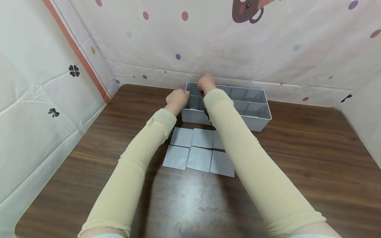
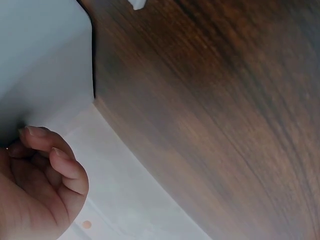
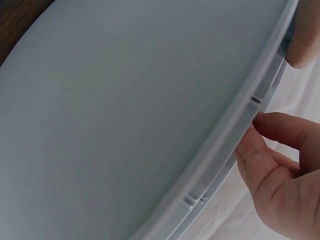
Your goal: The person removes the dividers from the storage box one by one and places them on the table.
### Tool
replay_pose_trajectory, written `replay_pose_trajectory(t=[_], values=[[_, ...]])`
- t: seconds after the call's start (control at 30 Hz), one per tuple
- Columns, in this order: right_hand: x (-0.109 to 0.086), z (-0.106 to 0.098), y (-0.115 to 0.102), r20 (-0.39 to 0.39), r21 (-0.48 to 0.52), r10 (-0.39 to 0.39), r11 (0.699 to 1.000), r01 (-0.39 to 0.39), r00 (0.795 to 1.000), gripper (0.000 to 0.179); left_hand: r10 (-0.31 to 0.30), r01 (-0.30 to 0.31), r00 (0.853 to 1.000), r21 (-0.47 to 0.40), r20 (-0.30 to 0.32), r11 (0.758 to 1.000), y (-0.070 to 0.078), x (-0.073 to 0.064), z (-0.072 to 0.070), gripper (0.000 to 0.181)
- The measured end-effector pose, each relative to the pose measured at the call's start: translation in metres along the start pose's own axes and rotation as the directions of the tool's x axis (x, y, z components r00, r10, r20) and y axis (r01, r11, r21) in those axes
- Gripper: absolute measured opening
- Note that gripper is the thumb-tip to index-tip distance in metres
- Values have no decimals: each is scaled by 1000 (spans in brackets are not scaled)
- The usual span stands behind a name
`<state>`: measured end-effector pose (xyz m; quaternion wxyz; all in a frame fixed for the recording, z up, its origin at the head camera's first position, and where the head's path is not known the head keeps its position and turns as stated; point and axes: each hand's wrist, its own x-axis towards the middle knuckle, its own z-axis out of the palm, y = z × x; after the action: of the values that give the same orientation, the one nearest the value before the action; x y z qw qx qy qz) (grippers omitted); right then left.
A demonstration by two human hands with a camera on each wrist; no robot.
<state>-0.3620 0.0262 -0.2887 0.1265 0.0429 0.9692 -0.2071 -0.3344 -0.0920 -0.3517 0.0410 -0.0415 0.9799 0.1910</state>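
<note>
A grey divided storage box (image 1: 257,124) stands near the back of the table, split into several compartments. At its left end my left hand (image 1: 177,98) grips the wall by the rim. In the left wrist view the curled fingers of the left hand (image 2: 45,180) lie against the outer wall; the thumb is out of sight. My right hand (image 1: 206,83) is over the left back compartments and pinches a thin grey divider (image 1: 200,99). In the right wrist view the fingertips of the right hand (image 3: 280,160) dip behind the box rim (image 3: 220,135), which partly hides the grip.
Several flat, pale grey square panels (image 1: 198,159) lie in two rows in front of the box. My right sleeve (image 1: 247,148) covers part of them. A patterned cloth wall (image 1: 148,43) rises behind the table (image 1: 306,148), and more cloth hangs at both sides.
</note>
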Motion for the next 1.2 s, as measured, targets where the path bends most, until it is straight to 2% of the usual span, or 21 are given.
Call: replay_pose_trajectory(t=[0.1,0.33,0.63,0.83,1.07,1.2], values=[[-1,0,-1,3,-18,1,1000,-1,1000,25,6,-6,1000,1,-2,1000,0,0,0,54],[1,0,-2,34,27,10,1000,-11,999,14,10,-10,1000,10,7,1000,0,-1,0,54],[2,-3,-2,44,37,25,999,-27,999,17,-1,1,1000,0,12,1000,2,-1,-1,52],[2,-2,0,46,24,5,1000,-6,999,12,16,-17,999,43,31,999,3,-3,-1,50],[1,-3,-1,47,86,32,996,-36,998,24,27,-29,999,70,20,997,4,-3,-2,47],[0,-4,-2,59,61,20,998,-23,998,26,6,-7,1000,42,11,999,4,-4,-2,49]])
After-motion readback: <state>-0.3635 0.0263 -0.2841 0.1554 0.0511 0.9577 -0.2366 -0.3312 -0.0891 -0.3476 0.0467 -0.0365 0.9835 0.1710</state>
